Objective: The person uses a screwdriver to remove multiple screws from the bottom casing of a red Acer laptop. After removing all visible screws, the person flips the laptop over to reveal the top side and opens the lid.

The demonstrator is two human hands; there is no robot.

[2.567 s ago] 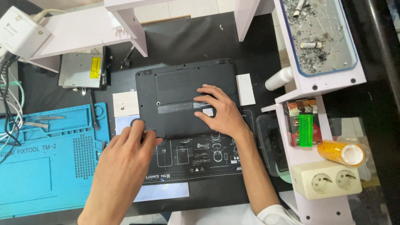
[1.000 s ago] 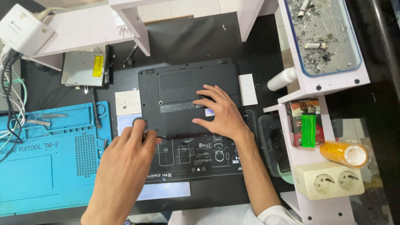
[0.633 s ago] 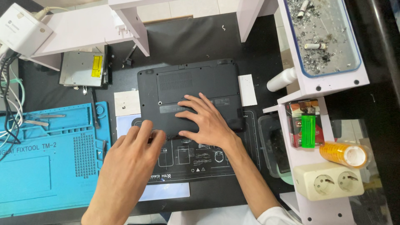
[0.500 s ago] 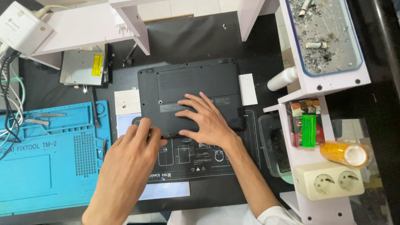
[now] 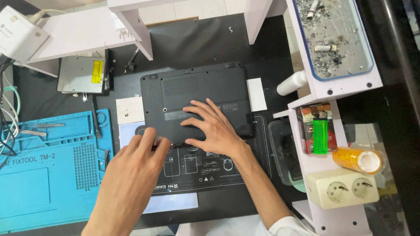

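Laptop (image 5: 197,94) underside is matt black plastic, with a finely ribbed vent patch. Under it, a smooth black work mat (image 5: 192,175) with a slight sheen. At 9 o'clock, a blue rubbery-looking mat (image 5: 48,175), matt. The drive (image 5: 83,74) at 11 is dull bare metal.

electronics repair bench: blue repair mat (image 5: 48,170), upturned laptop (image 5: 197,94).

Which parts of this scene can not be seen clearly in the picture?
- Head view: the front edge of the upturned black laptop is hidden by the left hand and right hand.
- The blue work mat is cut off by the left edge.
- The screws on the laptop are too small to make out.
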